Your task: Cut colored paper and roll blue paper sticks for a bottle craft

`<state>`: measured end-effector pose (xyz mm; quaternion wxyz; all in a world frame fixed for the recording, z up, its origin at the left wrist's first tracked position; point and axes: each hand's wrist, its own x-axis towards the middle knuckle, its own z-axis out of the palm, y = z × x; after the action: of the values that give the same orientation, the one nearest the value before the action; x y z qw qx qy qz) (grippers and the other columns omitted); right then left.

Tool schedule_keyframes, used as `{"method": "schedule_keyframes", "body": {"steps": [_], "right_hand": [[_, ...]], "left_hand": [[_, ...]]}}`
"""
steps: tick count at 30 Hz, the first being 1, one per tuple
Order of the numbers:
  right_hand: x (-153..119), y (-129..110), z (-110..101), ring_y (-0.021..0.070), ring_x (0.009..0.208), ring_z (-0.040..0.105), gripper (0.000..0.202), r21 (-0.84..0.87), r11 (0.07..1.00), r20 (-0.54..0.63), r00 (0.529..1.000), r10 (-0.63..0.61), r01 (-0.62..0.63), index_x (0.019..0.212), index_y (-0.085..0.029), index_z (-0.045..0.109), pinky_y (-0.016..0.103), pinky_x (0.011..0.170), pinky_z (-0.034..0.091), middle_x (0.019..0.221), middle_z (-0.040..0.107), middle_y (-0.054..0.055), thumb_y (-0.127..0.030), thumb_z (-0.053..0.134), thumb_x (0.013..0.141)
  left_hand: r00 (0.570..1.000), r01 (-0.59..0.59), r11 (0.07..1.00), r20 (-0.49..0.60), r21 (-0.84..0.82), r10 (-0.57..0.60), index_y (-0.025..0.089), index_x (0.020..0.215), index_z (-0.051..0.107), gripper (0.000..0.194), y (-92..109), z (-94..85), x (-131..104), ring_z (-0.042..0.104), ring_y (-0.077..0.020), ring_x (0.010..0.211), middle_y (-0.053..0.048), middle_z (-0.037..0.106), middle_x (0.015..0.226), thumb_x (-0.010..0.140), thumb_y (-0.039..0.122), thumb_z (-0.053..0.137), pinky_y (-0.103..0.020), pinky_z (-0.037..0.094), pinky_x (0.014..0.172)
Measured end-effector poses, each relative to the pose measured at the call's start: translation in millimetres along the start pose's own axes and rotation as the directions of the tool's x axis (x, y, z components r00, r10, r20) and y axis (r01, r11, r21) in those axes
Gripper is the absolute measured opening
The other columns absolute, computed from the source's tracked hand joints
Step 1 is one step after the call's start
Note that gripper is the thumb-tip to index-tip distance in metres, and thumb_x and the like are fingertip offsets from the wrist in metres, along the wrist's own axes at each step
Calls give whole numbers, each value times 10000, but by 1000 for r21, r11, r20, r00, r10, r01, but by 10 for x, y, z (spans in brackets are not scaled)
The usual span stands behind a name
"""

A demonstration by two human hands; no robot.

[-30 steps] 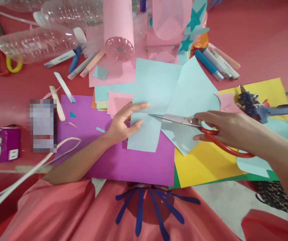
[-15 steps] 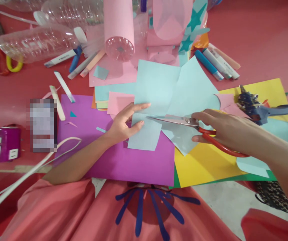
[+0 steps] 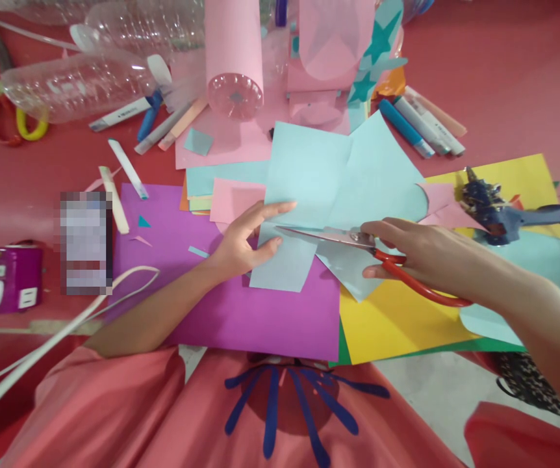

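My left hand [image 3: 253, 240] grips the left edge of a light blue sheet of paper [image 3: 306, 172], thumb below and fingers above a cut that runs in from the right. In my right hand [image 3: 419, 253] are red-handled scissors [image 3: 341, 238], their blades nearly closed and lying along the cut, the tips close to my left thumb. The cut has parted the lower strip [image 3: 282, 266] from the upper part along most of its width. Behind the upper part, another light blue piece [image 3: 382, 169] spreads to the right. Purple paper [image 3: 270, 325] lies underneath.
Clear plastic bottles [image 3: 85, 88], markers [image 3: 409, 130] and a pink-wrapped bottle [image 3: 234, 52] lie at the back. A glue gun [image 3: 504, 211] rests on yellow paper at right. To the left are a blurred phone [image 3: 85, 244], a purple power adapter [image 3: 10, 279] and a white cable [image 3: 56, 344].
The scissors and my right hand have moved left, taking the blade tips further along the cut towards my left hand. My left hand keeps its hold on the paper, shifting slightly right.
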<state>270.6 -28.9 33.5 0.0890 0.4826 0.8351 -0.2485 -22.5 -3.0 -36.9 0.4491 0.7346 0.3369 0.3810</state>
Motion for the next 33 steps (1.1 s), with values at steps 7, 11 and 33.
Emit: {"method": "schedule_keyframes", "body": {"steps": [7,11,33], "right_hand": [[1,58,79,200,600,620,625,25,999,-67,997,-42,44,1095,-223,573,245,476,334,824,655,83,-736,281,889],[3,86,106,185,566,598,594,9,997,-105,992,-75,76,1072,-224,583,238,473,312,756,642,63,-716,297,901],[69,-40,86,204,613,615,429,-73,997,-37,999,-4,2,1112,-218,552,242,473,297,922,670,97,-574,387,937]], "left_hand": [[1000,-20,1000,10,2,20,261,1296,555,463,-19,-3,0,603,-205,1205,-43,633,1291,846,156,583,-383,486,1064],[1000,-30,999,10,16,29,268,1304,552,462,-28,-9,-3,600,-211,1211,-47,631,1300,854,165,582,-393,484,1066],[999,23,1000,41,14,-24,265,1319,536,474,-26,-9,-2,576,-205,1239,-42,609,1327,855,176,578,-373,468,1083]]}}
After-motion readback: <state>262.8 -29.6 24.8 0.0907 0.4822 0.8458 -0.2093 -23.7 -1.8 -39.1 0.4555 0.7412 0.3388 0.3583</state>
